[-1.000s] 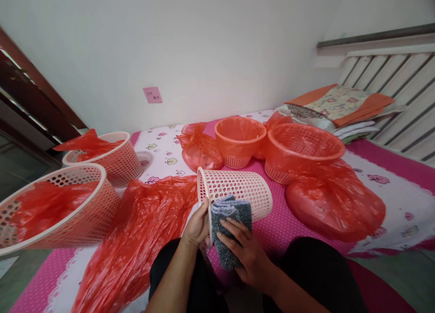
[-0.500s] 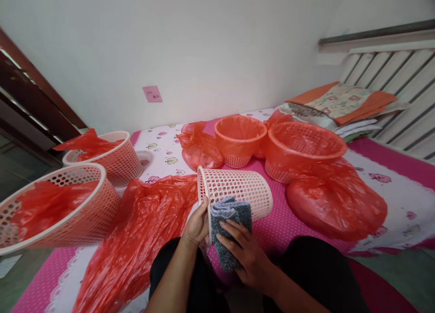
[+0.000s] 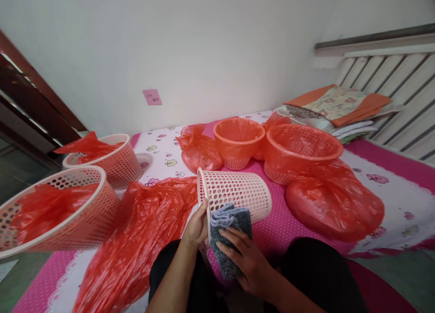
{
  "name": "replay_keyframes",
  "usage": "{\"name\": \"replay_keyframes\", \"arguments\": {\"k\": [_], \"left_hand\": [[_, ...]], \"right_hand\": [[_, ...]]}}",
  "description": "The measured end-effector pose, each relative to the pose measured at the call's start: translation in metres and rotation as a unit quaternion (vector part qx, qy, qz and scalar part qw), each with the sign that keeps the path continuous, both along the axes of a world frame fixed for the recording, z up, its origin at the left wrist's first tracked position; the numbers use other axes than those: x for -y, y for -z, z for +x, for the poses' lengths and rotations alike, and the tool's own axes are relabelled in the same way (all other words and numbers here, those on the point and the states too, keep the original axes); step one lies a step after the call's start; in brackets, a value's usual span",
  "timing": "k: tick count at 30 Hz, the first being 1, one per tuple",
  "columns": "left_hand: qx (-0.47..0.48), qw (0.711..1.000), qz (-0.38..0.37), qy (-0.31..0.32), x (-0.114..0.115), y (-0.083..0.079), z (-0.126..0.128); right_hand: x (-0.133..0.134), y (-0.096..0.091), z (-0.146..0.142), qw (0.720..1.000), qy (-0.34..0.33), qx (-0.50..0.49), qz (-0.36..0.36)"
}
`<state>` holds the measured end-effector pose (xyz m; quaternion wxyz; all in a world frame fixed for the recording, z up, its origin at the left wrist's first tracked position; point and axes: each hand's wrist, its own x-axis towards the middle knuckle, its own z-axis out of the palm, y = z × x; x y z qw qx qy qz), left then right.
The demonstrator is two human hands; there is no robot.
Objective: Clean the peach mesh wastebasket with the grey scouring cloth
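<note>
A pale pink perforated basket [image 3: 238,193] lies on its side on the bed in front of me, its mouth turned to the left. My left hand [image 3: 196,229] grips its rim at the lower edge, fingers curled. My right hand [image 3: 246,263] presses a folded grey cloth [image 3: 228,231] against the basket's side wall, fingers flat on the cloth and holding it. A loose red plastic bag [image 3: 142,231] lies spread just left of the basket.
Two tilted baskets [image 3: 64,213] with red bags inside stand at the left. Two bag-lined baskets [image 3: 299,152] and more red bags [image 3: 335,204] sit behind and right. Folded bedding [image 3: 336,107] lies by the slatted headboard at the far right. The bed's pink dotted sheet [image 3: 282,222] is underneath.
The grey cloth under my right hand has slid slightly down and toward me along the basket's side. My left hand stays on the rim.
</note>
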<state>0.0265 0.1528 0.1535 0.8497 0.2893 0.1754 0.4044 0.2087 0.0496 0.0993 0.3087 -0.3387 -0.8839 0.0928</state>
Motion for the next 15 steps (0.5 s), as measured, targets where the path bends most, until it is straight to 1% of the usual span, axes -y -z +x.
{"name": "replay_keyframes", "arguments": {"k": [3,7,12,15], "left_hand": [[0.000,1.000,-0.011,-0.008,0.000,0.001,0.000],[-0.002,0.999,-0.019,-0.037,0.001,0.005,0.000],[-0.059,0.995,-0.017,-0.075,0.004,0.007,0.002],[-0.072,0.993,-0.012,-0.089,0.005,0.006,0.003]], "right_hand": [[0.003,0.004,0.001,1.000,-0.003,0.016,-0.015],[0.007,0.011,0.001,0.997,-0.016,0.046,-0.056],[0.007,0.018,0.003,0.994,-0.023,0.062,-0.087],[0.004,0.022,0.003,0.993,-0.021,0.058,-0.100]]}}
